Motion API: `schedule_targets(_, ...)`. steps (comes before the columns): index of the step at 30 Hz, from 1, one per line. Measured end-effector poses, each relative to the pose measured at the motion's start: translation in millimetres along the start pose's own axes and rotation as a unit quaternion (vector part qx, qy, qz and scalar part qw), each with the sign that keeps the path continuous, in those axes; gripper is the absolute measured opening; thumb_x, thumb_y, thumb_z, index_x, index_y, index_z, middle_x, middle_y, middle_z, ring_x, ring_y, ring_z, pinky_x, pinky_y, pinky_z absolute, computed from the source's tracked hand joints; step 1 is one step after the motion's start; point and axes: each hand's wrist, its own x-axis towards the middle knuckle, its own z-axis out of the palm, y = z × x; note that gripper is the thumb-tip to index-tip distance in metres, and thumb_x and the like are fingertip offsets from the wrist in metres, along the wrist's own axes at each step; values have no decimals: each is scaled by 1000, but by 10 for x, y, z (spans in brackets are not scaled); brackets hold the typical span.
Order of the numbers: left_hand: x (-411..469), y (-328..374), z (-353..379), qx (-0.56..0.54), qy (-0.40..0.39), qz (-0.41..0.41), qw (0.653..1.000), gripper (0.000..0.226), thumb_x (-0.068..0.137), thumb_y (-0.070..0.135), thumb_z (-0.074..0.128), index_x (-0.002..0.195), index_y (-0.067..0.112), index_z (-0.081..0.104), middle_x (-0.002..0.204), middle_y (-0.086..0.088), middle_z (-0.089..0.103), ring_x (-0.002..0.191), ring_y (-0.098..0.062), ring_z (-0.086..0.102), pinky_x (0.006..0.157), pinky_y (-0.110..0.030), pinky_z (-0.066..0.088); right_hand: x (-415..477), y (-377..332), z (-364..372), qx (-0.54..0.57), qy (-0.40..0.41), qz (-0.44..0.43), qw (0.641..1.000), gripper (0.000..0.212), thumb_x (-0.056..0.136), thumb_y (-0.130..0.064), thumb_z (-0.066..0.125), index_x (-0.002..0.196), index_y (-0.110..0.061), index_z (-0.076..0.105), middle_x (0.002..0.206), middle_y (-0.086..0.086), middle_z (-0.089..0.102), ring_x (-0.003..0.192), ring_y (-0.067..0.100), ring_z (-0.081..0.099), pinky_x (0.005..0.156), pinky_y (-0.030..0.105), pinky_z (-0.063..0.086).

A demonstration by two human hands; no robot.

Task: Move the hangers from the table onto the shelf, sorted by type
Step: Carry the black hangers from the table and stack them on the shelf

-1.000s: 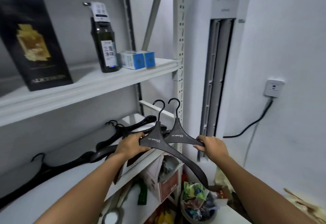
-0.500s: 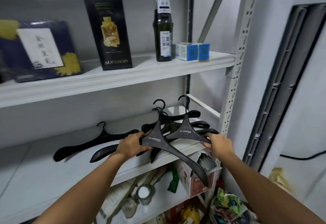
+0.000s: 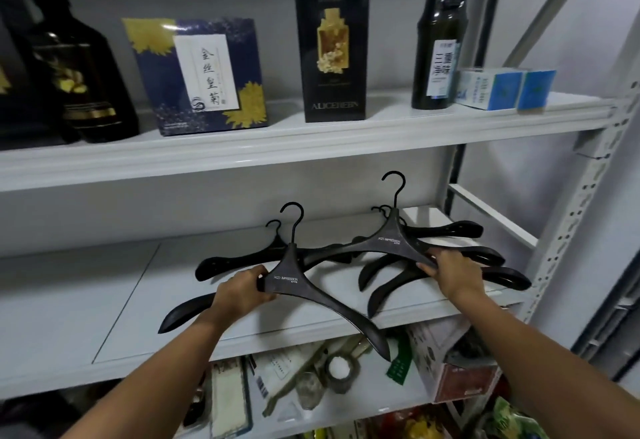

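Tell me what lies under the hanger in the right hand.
Under that grey hanger held by the right hand, several glossy black hangers lie on the shelf. Their middles are covered, so the count is unclear.

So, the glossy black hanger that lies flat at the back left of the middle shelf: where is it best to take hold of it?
Take the glossy black hanger by its left shoulder arm, coming from the front left. That arm lies bare on the white metal shelf; its neck and right arm lie behind the matte grey hanger in the left hand.
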Motion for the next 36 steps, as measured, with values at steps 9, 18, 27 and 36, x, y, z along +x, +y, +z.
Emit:
schedule_targets(9, 346, -459, 46, -12, -17, -21, 1000, 26, 75, 43, 69, 90, 32, 50, 100, 2, 66, 100, -21, 60, 83, -34, 47, 343, -297, 180, 22, 42, 62, 997, 38, 93, -45, 50, 111, -14, 61, 98, 14, 67, 94, 35, 63, 65, 35, 43)
schedule_targets(18, 755, -366, 322, -10, -64, -32, 997, 38, 79, 52, 60, 106, 25, 55, 111, 0, 64, 108, -23, 58, 82, -31, 39, 572, -564, 214, 46, 22, 106, 993, 42, 93, -48, 49, 118, -14, 57, 102, 19, 64, 99, 38, 61, 76, 39, 48)
schedule_targets(27, 1044, -513, 486, -29, -68, -64, 995, 45, 77, 57, 63, 104, 21, 58, 113, -3, 64, 109, -26, 59, 88, -34, 45, 677, -779, 362, 43, -6, 82, 996, 43, 92, -52, 49, 120, -20, 56, 105, 16, 65, 101, 37, 60, 81, 41, 48)
schedule_targets(36, 1252, -608, 508, -43, -44, -67, 996, 48, 80, 46, 66, 117, 17, 59, 116, -7, 64, 112, -27, 59, 89, -35, 49, 797, -1050, 452, 47, -24, 44, 998, 40, 93, -50, 48, 117, -20, 57, 99, 12, 66, 96, 33, 62, 80, 42, 50)
